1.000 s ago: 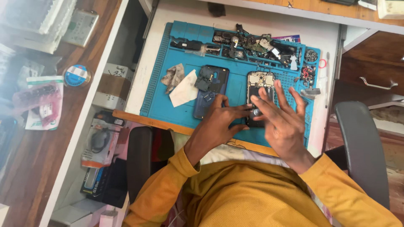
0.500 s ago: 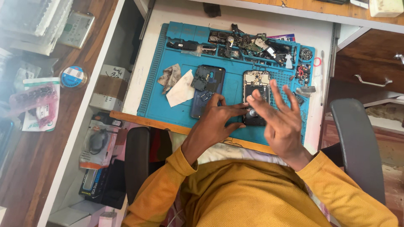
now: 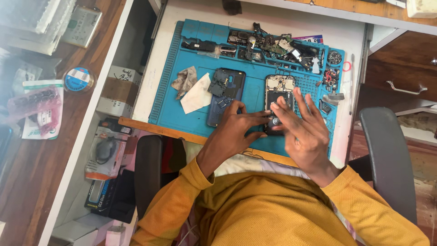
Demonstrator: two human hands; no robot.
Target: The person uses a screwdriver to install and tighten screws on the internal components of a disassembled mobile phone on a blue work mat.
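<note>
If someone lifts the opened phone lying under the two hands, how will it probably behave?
The opened phone looks flat and stiff, so it should lift without bending. Its back is off and the inner parts show, so it is probably fragile to touch there. Lying flat on the blue mat, it seems unlikely to roll or tip.

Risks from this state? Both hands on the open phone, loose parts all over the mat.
1. Both hands, left and right, crowd the open phone; a slip might scrape its exposed board.
2. The back cover lies right beside the left hand; a nudge may shift it and the small pieces on it.
3. The parts pile sits along the mat; small pieces taken out may get lost in it.
</note>
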